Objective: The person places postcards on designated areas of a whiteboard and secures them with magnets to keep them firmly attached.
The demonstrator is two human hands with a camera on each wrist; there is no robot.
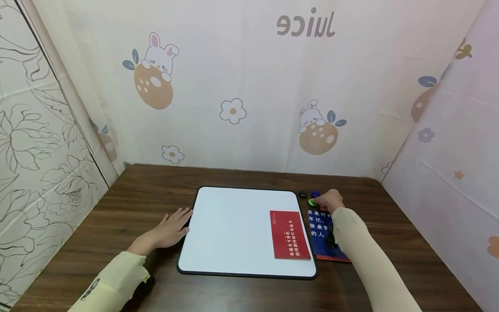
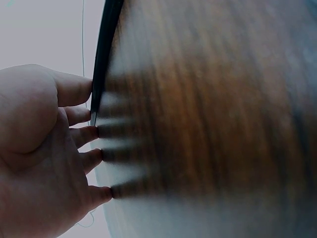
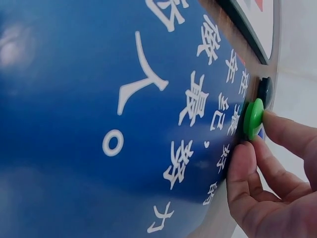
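Whiteboard (image 1: 230,234) with a black rim lies mid-table, a red card (image 1: 282,229) with white Chinese characters flat on its right part. Along its left edge the left hand (image 1: 169,229) rests on the wood-grain table (image 1: 234,294), fingers extended and spread, fingertips at the rim. To the right of the board, the right hand (image 1: 329,200) reaches over a blue card (image 1: 317,247) with white characters, its thumb and fingers curled in at a green button magnet (image 1: 311,202); they seem to pinch it, though the contact is partly hidden. That magnet is just beyond the card's far edge, with a black magnet (image 1: 302,194) and a blue magnet (image 1: 315,194) slightly farther back. A rabbit-print curtain (image 1: 249,65) hangs behind.
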